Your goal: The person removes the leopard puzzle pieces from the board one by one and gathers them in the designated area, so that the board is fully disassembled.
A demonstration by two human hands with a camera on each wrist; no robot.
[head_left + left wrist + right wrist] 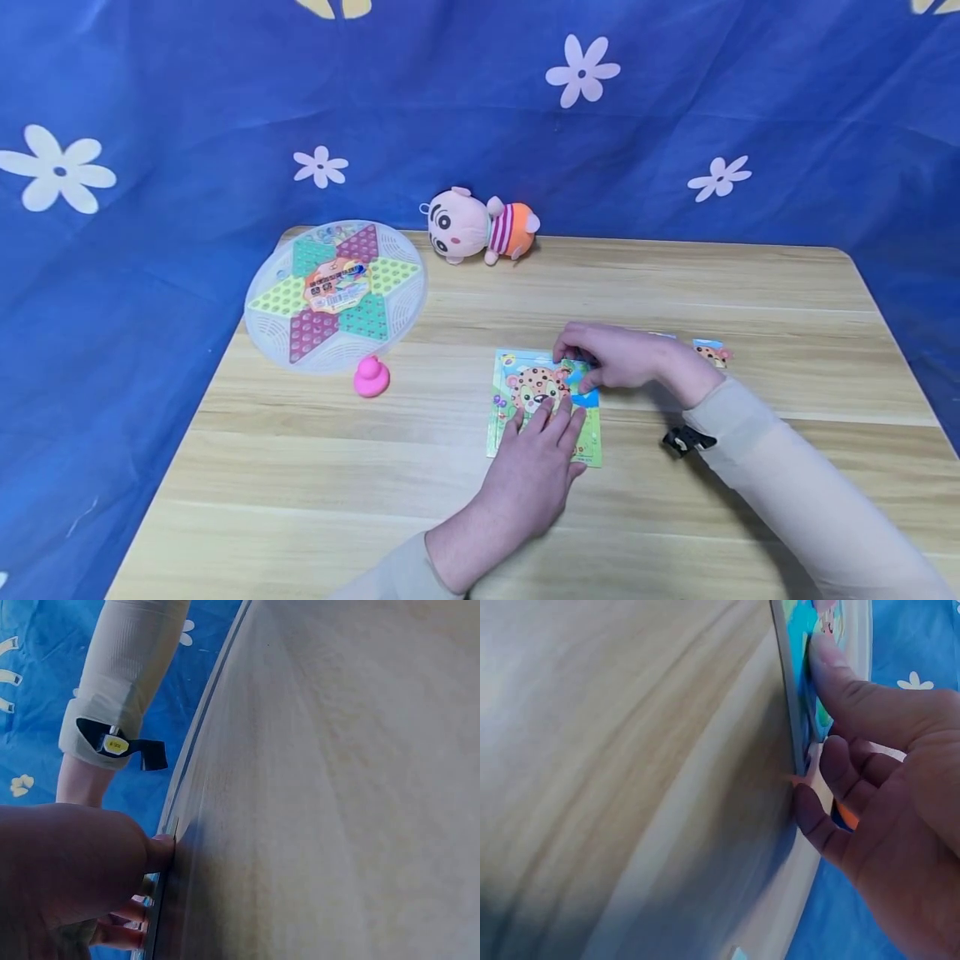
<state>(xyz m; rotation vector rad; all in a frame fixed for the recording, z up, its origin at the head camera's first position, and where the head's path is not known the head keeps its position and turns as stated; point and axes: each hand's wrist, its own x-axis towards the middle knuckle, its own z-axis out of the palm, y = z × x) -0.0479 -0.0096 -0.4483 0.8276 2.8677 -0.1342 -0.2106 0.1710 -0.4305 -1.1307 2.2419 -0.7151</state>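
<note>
the leopard jigsaw puzzle board [517,417] lies flat mid-table [300,500]. the left hand [536,467] rests on its lower half, fingers straight, pinning it. the right hand [611,358] pinches a puzzle piece [579,377] at the board's upper right corner. best to keep the board pinned and lower the piece level, i'd say. a loose piece [712,352] waits nearby.

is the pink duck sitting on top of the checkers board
No, the pink duck stands on the bare wooden table just in front of the round Chinese checkers board, off its rim.
</note>
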